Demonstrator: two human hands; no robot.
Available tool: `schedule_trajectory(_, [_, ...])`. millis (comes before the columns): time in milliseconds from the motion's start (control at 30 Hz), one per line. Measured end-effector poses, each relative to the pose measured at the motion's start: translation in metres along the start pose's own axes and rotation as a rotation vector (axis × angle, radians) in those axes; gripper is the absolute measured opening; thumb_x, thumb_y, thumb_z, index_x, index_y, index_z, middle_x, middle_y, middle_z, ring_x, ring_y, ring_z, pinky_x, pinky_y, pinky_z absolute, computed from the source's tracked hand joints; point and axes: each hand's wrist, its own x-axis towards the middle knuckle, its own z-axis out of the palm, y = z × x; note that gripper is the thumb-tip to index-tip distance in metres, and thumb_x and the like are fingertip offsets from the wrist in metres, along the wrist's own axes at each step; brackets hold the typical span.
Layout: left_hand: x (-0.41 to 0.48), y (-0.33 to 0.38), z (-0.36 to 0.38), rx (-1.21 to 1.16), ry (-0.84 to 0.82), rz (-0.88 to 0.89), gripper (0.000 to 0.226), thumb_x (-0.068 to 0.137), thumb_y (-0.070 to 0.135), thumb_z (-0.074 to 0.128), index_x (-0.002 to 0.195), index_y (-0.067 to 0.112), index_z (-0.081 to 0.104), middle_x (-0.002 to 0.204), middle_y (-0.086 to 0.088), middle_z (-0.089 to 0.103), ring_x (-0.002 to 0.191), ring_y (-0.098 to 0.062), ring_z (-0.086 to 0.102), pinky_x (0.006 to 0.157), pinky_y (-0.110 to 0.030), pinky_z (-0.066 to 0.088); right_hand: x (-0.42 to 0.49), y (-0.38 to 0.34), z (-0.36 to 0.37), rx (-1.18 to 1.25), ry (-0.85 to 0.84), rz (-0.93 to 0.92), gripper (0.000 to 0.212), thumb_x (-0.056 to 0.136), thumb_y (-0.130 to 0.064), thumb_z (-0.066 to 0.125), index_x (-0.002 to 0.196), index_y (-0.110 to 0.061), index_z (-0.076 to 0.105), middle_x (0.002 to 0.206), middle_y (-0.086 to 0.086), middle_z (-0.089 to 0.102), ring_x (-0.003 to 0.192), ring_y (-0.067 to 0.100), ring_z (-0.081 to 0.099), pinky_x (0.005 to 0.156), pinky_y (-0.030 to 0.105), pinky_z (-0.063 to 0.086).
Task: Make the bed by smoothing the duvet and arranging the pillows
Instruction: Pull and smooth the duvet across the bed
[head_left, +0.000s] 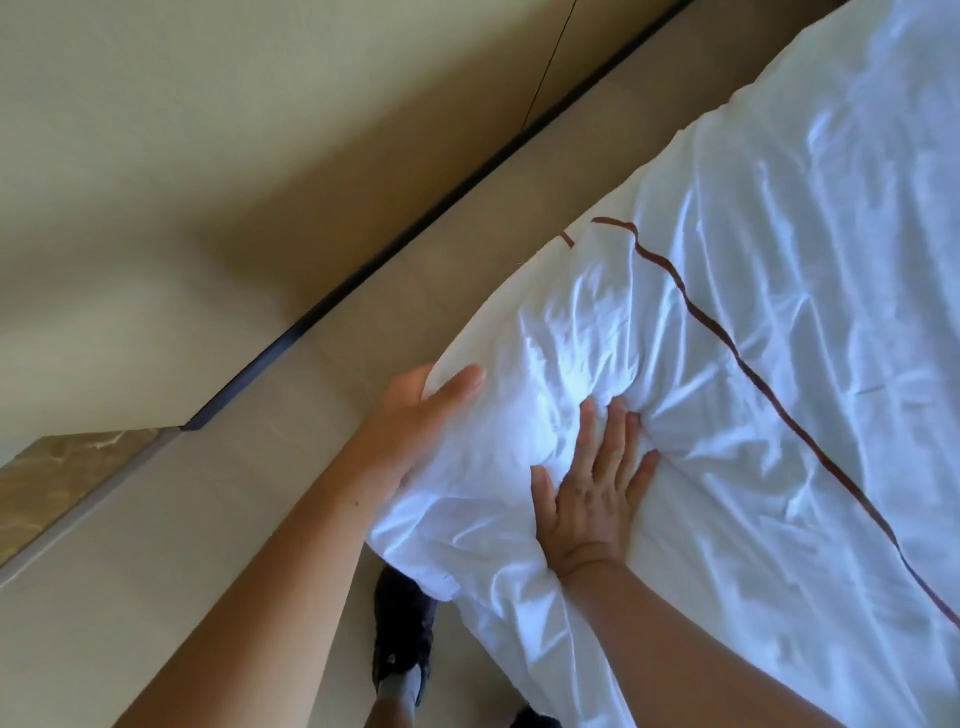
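Where the left hand takes hold, the white duvet hangs over the side of the bed. The thumb lies on top of the cloth and the other fingers are hidden under its edge, so this hand is pinching the duvet's edge.

Just to the right of that grip, the cloth is puffed up and full of wrinkles. The right hand lies there, flat, with its fingers straight and spread. It presses down on the puffy part and holds nothing. Its fingertips sink into a little dip where many folds meet.

Past the right hand, farther from the grip, a thin brown stripe runs across the duvet. It starts up above the grip, bends at a corner and goes down to the lower right. Beyond the stripe the duvet spreads out, wrinkly all over.

Below the grip, the duvet's edge droops toward the floor. A dark shoe stands on the floor right under that drooping edge. To the left of the grip, the pale floor runs to a dark strip at the bottom of a tan wall. Far down to the left of the grip lies a slab of brown stone that looks like marble.
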Motion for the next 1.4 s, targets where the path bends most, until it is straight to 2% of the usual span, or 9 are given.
schedule_trajectory(200, [-0.049,0.029,0.015,-0.057,0.027,0.022,0.029,0.083,0.036,0.080,0.103,0.017,0.070,0.095,-0.002,0.078,0.088,-0.021,0.074,0.071,-0.029,0.059,-0.019,-0.015,-0.072,0.206,-0.258,0.059,0.083,0.085,-0.068,0.011,0.160,-0.035,-0.004,0.169,-0.005,-0.008,0.156,0.017,-0.008,0.125,0.052,0.003])
schedule_trajectory(333, [-0.093,0.058,0.029,-0.263,-0.013,0.055,0.025,0.092,0.014,0.071,0.116,0.009,0.066,0.109,-0.015,0.075,0.102,-0.034,0.072,0.087,-0.043,0.060,-0.044,-0.025,-0.140,0.740,-0.291,0.183,0.067,0.101,-0.058,0.034,0.160,-0.031,0.017,0.167,-0.007,0.018,0.153,0.007,0.012,0.125,0.033,0.013])
schedule_trajectory(467, [-0.144,0.086,0.057,-0.294,-0.095,0.189,0.034,0.089,0.011,0.073,0.120,0.019,0.063,0.111,-0.010,0.074,0.104,-0.032,0.071,0.084,-0.041,0.061,-0.061,-0.020,-0.216,0.878,-0.179,0.317,0.052,0.104,-0.036,0.050,0.152,-0.021,0.040,0.145,-0.004,0.045,0.134,0.012,0.044,0.109,0.023,0.035])
schedule_trajectory(600, [-0.202,0.104,0.117,-0.230,-0.292,0.313,0.046,0.088,0.015,0.076,0.130,0.019,0.059,0.118,-0.007,0.072,0.109,-0.027,0.070,0.095,-0.047,0.056,-0.078,0.011,-0.300,1.179,-0.118,0.507,0.055,0.083,-0.050,0.061,0.131,-0.023,0.058,0.127,0.001,0.065,0.116,0.024,0.063,0.099,0.045,0.053])
schedule_trajectory(667, [-0.231,0.112,0.152,-0.216,-0.330,0.370,0.043,0.086,0.021,0.075,0.126,0.023,0.061,0.116,-0.003,0.073,0.108,-0.022,0.070,0.094,-0.044,0.056,-0.092,0.034,-0.345,1.313,-0.110,0.575,0.062,0.079,-0.056,0.066,0.130,-0.022,0.057,0.126,0.002,0.065,0.117,0.027,0.063,0.098,0.054,0.053])
schedule_trajectory(833, [-0.304,0.111,0.240,-0.056,-0.416,0.551,0.039,0.084,0.021,0.069,0.122,0.029,0.063,0.111,0.005,0.074,0.107,-0.011,0.069,0.095,-0.034,0.051,-0.129,0.097,-0.427,1.254,-0.167,0.670,0.037,0.085,-0.047,0.073,0.100,-0.012,0.070,0.090,0.008,0.068,0.083,0.029,0.066,0.075,0.036,0.051])
schedule_trajectory(1000, [-0.360,0.092,0.320,0.084,-0.497,0.629,0.032,0.089,0.033,0.066,0.121,0.031,0.063,0.112,0.009,0.073,0.107,-0.007,0.068,0.096,-0.034,0.051,-0.175,0.165,-0.462,1.201,-0.132,0.653,0.048,0.081,-0.031,0.083,0.114,-0.001,0.065,0.087,0.012,0.071,0.067,0.024,0.070,0.060,0.028,0.058])
schedule_trajectory(1233, [-0.422,0.020,0.446,0.213,-0.610,0.559,0.043,0.087,0.038,0.062,0.129,0.035,0.058,0.119,0.013,0.071,0.114,-0.003,0.065,0.092,-0.021,0.050,-0.269,0.317,-0.433,1.349,-0.067,0.710,0.046,0.083,0.004,0.069,0.122,-0.012,0.050,0.119,0.019,0.059,0.105,0.035,0.064,0.090,0.047,0.057])
schedule_trajectory(1400, [-0.467,-0.029,0.547,0.423,-0.702,0.473,0.050,0.089,0.039,0.069,0.136,0.035,0.054,0.122,0.010,0.069,0.115,-0.014,0.065,0.099,-0.039,0.053,-0.364,0.443,-0.416,1.549,-0.057,0.710,0.028,0.088,0.010,0.064,0.100,-0.015,0.057,0.092,0.010,0.060,0.078,0.024,0.062,0.074,0.041,0.056])
